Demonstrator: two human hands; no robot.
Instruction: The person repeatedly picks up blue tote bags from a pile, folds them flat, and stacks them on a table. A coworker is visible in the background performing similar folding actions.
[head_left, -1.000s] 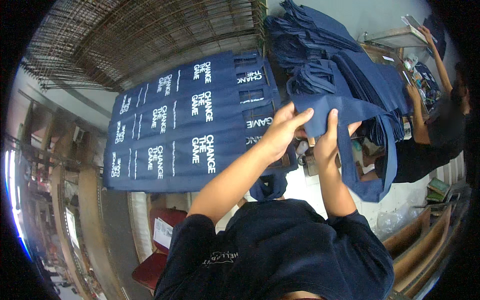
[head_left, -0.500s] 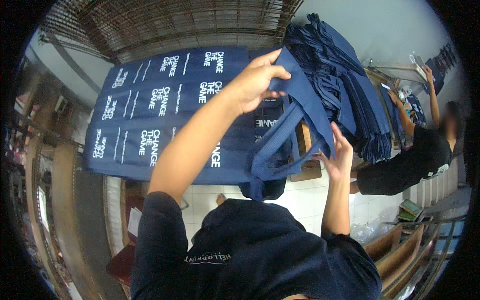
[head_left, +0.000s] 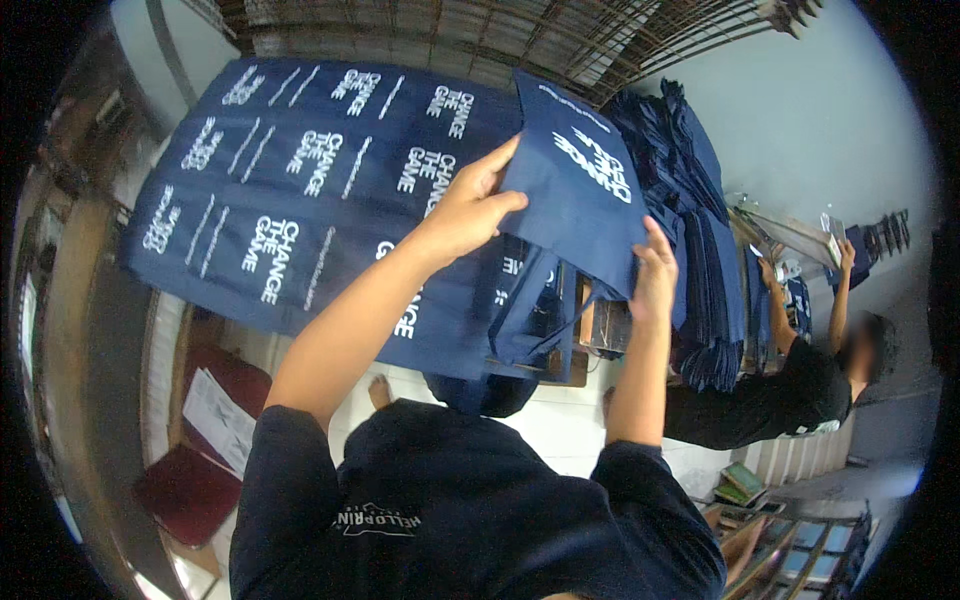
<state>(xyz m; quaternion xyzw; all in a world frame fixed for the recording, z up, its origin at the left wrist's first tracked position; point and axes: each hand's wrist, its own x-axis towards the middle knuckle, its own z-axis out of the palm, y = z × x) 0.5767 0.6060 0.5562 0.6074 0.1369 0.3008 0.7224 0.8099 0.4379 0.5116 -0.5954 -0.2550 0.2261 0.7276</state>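
Resting on a dark red chair (head_left: pixel 190 490) at the lower left, white papers (head_left: pixel 222 420) lay just beyond the near edge of a broad surface spread with rows of blue fabric pieces (head_left: pixel 225 270), printed in white. A wire rack (head_left: pixel 400 30) stood along the far side. The left hand (head_left: pixel 472 210) gripped the left edge of a blue bag (head_left: pixel 570 185), its thumb on the near face. The bag was held up, tilted, over the right end of the printed rows, white print showing, with a strap (head_left: pixel 520 352) looping below it. The right hand (head_left: pixel 655 280) was at the bag's lower right corner, fingers bent and close together; whether they pinched the cloth I could not tell. Behind it sat thick stacks of blue bags (head_left: pixel 708 290), and farther right a co-worker (head_left: pixel 790 395) in dark clothing had both arms raised near a pale board (head_left: pixel 790 232).
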